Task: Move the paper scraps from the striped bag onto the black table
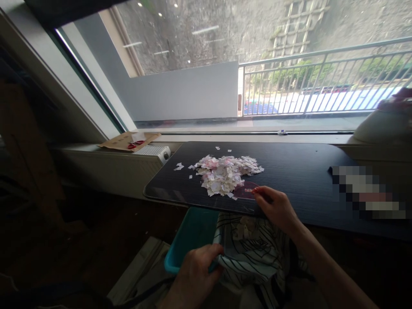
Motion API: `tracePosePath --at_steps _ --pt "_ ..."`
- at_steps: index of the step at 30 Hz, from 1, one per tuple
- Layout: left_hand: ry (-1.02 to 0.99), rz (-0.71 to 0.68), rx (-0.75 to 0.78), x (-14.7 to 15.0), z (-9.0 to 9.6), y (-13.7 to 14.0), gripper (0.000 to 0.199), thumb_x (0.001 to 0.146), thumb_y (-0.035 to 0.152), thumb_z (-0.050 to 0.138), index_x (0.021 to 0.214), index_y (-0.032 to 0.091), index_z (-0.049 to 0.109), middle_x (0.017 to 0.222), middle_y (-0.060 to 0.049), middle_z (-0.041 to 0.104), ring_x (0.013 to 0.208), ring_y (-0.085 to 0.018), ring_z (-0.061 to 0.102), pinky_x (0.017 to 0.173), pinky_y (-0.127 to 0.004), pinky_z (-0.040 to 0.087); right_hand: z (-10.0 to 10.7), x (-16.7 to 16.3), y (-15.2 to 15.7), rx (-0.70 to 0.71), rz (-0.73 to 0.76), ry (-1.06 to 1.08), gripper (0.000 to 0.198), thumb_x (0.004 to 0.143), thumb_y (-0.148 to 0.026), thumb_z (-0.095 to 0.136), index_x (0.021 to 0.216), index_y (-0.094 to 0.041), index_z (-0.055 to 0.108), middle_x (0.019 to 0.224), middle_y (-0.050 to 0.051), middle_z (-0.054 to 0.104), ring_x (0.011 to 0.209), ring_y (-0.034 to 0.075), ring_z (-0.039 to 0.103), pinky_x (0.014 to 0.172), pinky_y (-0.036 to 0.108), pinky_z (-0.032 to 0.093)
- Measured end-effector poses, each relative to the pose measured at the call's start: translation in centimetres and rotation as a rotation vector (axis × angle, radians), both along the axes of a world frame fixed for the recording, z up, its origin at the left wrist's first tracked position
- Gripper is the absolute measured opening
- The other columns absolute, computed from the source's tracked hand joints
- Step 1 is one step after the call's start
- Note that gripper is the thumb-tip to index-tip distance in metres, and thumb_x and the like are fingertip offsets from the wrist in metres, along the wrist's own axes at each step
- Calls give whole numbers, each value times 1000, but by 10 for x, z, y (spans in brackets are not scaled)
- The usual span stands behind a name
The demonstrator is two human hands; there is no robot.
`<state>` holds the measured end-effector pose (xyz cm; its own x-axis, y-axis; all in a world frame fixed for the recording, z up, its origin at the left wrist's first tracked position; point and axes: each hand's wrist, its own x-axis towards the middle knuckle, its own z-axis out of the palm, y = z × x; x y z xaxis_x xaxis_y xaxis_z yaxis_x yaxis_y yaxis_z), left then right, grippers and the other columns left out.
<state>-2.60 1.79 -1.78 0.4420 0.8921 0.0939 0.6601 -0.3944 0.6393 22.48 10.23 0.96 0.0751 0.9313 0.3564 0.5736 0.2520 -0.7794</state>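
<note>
A heap of small white and pinkish paper scraps (222, 174) lies on the dark tabletop (296, 167). My right hand (278, 204) pinches a thin, see-through reddish plastic piece (243, 191), whose far end touches the heap's lower right side. Its exact kind cannot be made out. Below the table edge, my left hand (201, 264) is closed on the rim of a striped cloth bag (251, 259). The bag's mouth is open under the table edge, and some paper scraps (246, 227) lie inside it.
A turquoise plastic bin (189, 240) stands left of the bag. Beyond the table's left end is a radiator (151, 152), with a brown envelope (119, 141) and red-handled scissors (135, 145) above it. A window runs behind. A pixelated patch covers something at the table's right.
</note>
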Motion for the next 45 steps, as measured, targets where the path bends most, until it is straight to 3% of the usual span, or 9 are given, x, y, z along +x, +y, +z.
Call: tracePosePath --at_steps 8,18,23,28,32,41,45 --pt "6 -2 -7 0 1 -1 27 74 6 53 93 22 62 88 2 69 84 -17 65 73 -22 44 -2 -2 -1 6 63 -23 29 80 -34 52 91 -15 72 79 5 73 67 16 64 61 25 48" --pt "-50 47 -36 -5 5 3 24 74 6 55 90 23 63 87 3 69 82 -16 64 73 -21 43 4 1 -8 23 -24 59 21 75 -26 51 76 -17 69 73 4 72 66 17 64 60 24 47" --pt "-62 65 -54 -11 8 2 18 76 10 56 88 22 62 85 2 69 79 -16 64 70 -21 43 5 0 -10 13 60 50 18 73 -23 50 70 -16 67 66 3 69 61 16 61 57 24 45" --pt "-61 85 -68 -12 8 2 17 78 11 56 89 22 62 85 3 69 79 -16 64 70 -21 43 5 1 -12 40 -64 90 17 72 -23 50 68 -16 65 63 1 67 59 15 59 55 23 44" --pt "-60 94 -81 -11 8 3 17 77 12 56 88 23 62 85 3 69 80 -16 64 71 -21 43 5 1 -13 29 25 87 16 71 -23 50 64 -17 63 58 0 64 54 14 56 52 23 42" --pt "-62 89 -104 -9 11 2 17 76 12 55 88 22 62 86 2 68 81 -17 63 72 -22 42 3 2 -9 23 96 58 19 74 -24 52 72 -15 69 67 3 70 61 16 61 57 24 47" --pt "-42 82 -83 -6 9 3 16 75 11 54 85 22 62 82 2 67 78 -17 62 69 -21 41 -5 2 -2 52 8 135 25 79 -32 54 84 -14 70 78 6 72 69 18 64 62 26 50"
